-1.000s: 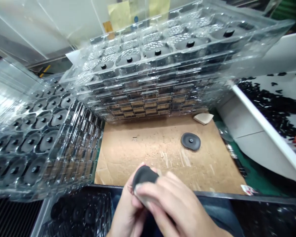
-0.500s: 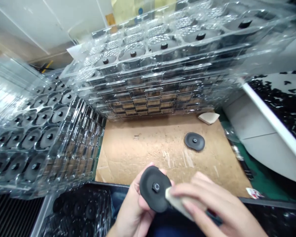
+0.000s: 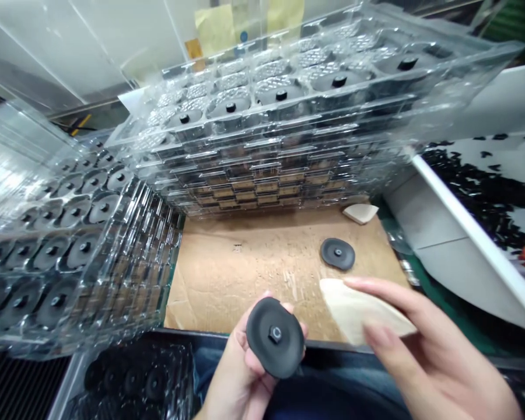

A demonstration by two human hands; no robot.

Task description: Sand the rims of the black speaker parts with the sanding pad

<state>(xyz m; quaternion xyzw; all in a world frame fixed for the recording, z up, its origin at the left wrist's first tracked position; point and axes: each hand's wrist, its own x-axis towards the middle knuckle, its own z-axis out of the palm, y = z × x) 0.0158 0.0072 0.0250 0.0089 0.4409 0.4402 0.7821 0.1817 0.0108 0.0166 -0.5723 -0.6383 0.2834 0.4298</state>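
In the head view, your left hand (image 3: pixel 238 367) cradles a round black rubber disc (image 3: pixel 275 337), fingers closed behind it (a metal hex nut (image 3: pixel 275 334) sits at its centre). Your right hand (image 3: pixel 437 350) pinches a pale folded cloth (image 3: pixel 361 309) above a brown cardboard sheet (image 3: pixel 245 280), where a second black disc (image 3: pixel 338 254) lies below stacked clear plastic trays (image 3: pixel 262 169).

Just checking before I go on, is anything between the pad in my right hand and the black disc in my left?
Nothing visible stands between them. The right hand holds the pale wedge-shaped pad off to the side of the black disc, which sits in the left hand. Only a small open gap separates pad and disc.
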